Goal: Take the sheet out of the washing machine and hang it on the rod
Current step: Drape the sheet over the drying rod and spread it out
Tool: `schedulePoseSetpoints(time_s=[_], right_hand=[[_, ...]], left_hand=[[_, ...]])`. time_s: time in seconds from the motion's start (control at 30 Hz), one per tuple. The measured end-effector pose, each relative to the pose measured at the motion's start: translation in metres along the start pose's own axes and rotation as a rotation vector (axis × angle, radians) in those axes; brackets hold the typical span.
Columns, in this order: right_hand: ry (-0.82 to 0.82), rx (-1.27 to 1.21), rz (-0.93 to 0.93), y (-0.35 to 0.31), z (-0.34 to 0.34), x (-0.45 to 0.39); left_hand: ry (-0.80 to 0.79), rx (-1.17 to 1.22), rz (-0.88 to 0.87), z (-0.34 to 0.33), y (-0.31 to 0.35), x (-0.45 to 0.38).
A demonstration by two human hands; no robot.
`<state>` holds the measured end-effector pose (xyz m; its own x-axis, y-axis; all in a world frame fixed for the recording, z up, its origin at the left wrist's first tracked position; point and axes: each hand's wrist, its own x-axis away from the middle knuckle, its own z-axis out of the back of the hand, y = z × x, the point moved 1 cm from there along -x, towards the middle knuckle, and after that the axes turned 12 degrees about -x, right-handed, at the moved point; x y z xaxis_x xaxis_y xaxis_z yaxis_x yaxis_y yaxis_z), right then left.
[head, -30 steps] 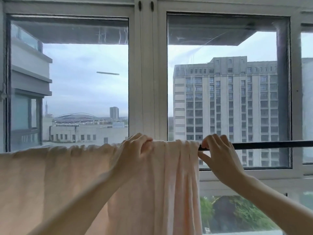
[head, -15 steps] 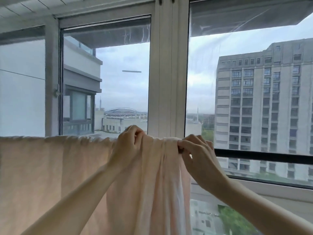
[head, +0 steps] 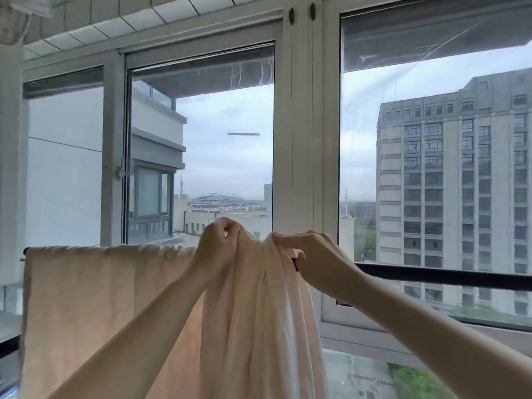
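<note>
A pale pink sheet (head: pixel 100 298) hangs over a black rod (head: pixel 431 276) that runs across the window. Its left part is spread flat, while the right part is bunched into folds. My left hand (head: pixel 218 249) pinches the top of the bunched folds, lifted a little above the rod. My right hand (head: pixel 313 257) pinches the fabric's right edge at the rod. Right of my hands the rod is bare. The washing machine is out of view.
White-framed windows (head: pixel 302 139) stand just behind the rod, with buildings outside. A window handle (head: pixel 121 171) sits on the left frame. A dark ledge (head: pixel 8 338) shows at the lower left edge.
My right hand moved off the bare rod onto the sheet's bunched edge. Both hands now pinch the folds closer together and slightly raised. The view has shifted left and up.
</note>
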<state>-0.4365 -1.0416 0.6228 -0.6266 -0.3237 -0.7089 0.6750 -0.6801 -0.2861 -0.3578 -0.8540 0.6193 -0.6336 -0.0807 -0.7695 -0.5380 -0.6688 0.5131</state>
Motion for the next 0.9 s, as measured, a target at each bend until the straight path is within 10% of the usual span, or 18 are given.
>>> schedulePoseSetpoints(time_s=[0.5, 0.9], right_hand=[[-0.176, -0.429, -0.257, 0.012, -0.009, -0.040], [-0.054, -0.146, -0.141, 0.004, -0.021, -0.039]], left_hand=[[-0.074, 0.040, -0.061, 0.007, -0.030, -0.017], [-0.103, 0.077, -0.063, 0.010, -0.038, -0.019]])
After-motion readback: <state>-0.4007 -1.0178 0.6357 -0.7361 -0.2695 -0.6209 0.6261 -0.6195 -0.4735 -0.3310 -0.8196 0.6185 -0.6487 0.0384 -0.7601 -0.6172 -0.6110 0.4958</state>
